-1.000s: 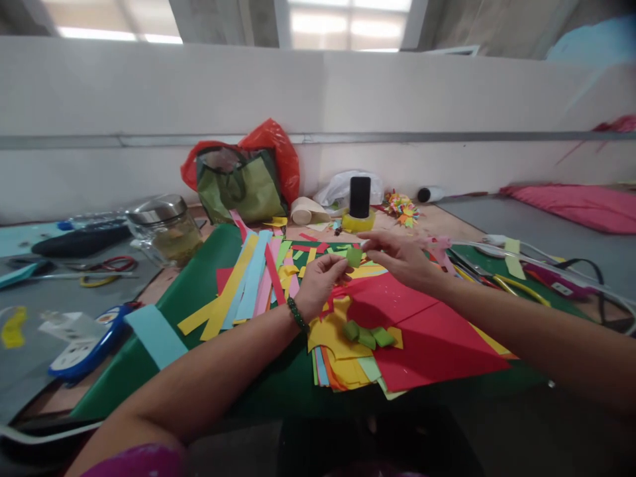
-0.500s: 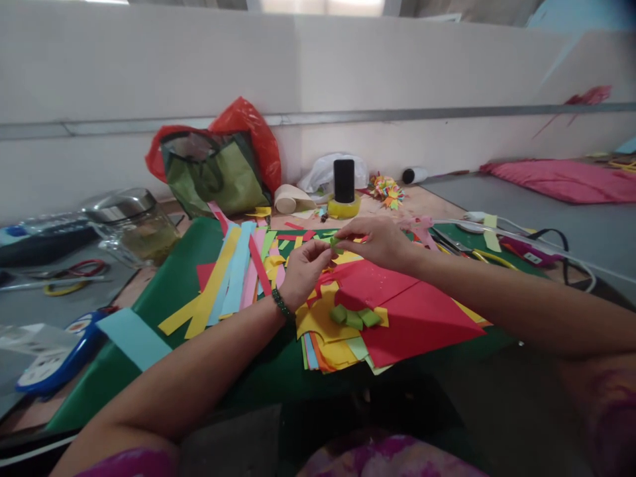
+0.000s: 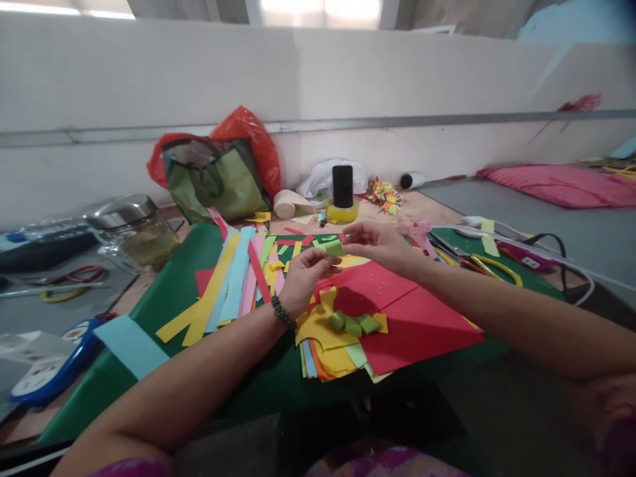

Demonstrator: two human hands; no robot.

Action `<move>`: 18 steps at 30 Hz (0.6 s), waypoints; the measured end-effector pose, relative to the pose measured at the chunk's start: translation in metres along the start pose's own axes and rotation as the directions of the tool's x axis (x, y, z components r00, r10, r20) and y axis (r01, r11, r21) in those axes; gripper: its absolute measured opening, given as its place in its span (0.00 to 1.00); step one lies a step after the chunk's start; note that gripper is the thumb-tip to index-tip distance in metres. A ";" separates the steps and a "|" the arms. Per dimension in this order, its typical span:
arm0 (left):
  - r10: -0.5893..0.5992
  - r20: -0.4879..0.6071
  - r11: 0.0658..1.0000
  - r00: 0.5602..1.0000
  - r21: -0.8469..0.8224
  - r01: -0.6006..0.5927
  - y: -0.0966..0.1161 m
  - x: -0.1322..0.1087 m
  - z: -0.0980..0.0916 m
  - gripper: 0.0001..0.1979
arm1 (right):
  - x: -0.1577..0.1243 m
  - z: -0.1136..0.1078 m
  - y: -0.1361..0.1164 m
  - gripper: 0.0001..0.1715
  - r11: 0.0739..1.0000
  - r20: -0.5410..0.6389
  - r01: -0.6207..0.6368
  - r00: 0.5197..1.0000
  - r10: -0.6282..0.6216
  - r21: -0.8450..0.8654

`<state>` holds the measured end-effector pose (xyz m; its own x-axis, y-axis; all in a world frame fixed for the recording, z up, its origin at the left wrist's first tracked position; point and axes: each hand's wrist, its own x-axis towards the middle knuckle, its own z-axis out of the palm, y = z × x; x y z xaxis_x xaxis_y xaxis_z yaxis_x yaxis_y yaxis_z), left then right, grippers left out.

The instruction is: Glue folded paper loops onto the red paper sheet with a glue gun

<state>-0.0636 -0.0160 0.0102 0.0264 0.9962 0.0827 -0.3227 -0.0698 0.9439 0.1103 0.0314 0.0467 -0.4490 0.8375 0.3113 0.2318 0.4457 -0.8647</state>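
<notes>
My left hand (image 3: pixel 309 277) pinches a small light-green paper loop (image 3: pixel 334 248) between thumb and fingertips, above the paper pile. Just right of the loop is my right hand (image 3: pixel 380 246), its fingers stretched out and thumb apart from them; whether the thumb touches the loop I cannot tell. Below the hands, several similar green paper loops (image 3: pixel 353 325) rest in a row on yellow paper pieces (image 3: pixel 318 329). A large red paper sheet (image 3: pixel 417 331) lies to their right. Left of my left hand are long paper strips (image 3: pixel 237 281) in yellow, blue, pink and red.
A dark green mat (image 3: pixel 183 271) lies under the papers. Scissors (image 3: pixel 489 265) and a pink glue gun (image 3: pixel 420 233) lie at the right. A phone (image 3: pixel 342 185) stands on a yellow tape roll (image 3: pixel 342 212). A glass jar (image 3: pixel 136 232) and a green bag (image 3: pixel 213 179) stand at the left.
My right hand's fingers have spread and moved slightly right, off the green paper. The green piece now shows as a wider loop in my left hand. The view has tilted slightly up.
</notes>
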 end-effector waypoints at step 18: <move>0.213 0.470 0.612 0.857 0.619 -0.491 -0.017 -0.036 0.012 0.17 | -0.072 -0.009 -0.025 0.07 0.897 0.100 -0.007 0.993 0.057 -0.443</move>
<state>-0.0477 -0.0515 -0.0053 0.3982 0.8146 0.4218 0.3754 -0.5643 0.7353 0.1444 -0.0374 0.0488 -0.5191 0.8258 0.2205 0.5929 0.5337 -0.6030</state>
